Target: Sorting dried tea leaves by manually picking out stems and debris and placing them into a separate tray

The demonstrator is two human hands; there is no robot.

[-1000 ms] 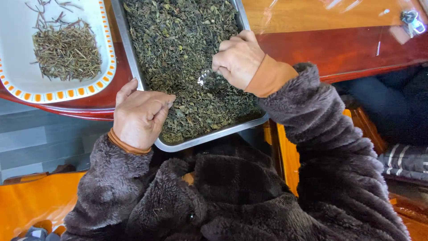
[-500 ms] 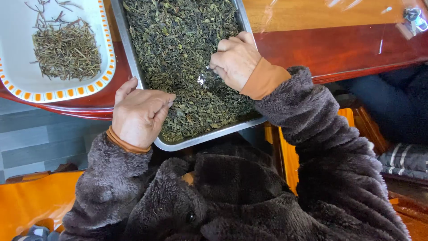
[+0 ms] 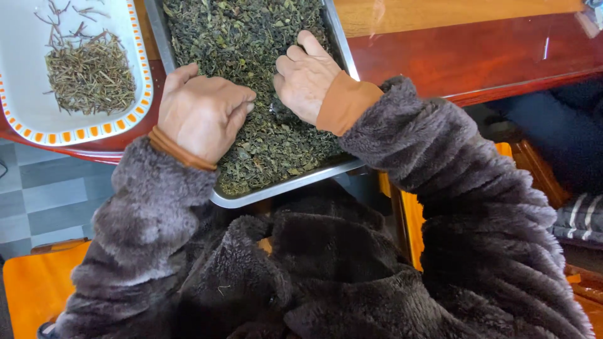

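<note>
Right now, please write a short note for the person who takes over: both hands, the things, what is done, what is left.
Left hand: fingers curled, resting on the dried leaves at the near left of the metal tray.
Right hand: fingers bent down into the leaves mid-tray; whether it holds any is hidden.
Done: a pile of thin stems lies in the white dish.
Left: the tray is full of leaves.

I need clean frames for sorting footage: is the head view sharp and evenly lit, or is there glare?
Head view: sharp on the left hand, right hand and dark green dried leaves in the metal tray; soft even daylight; bright glare streaks on the glossy red-brown wooden table.
</note>
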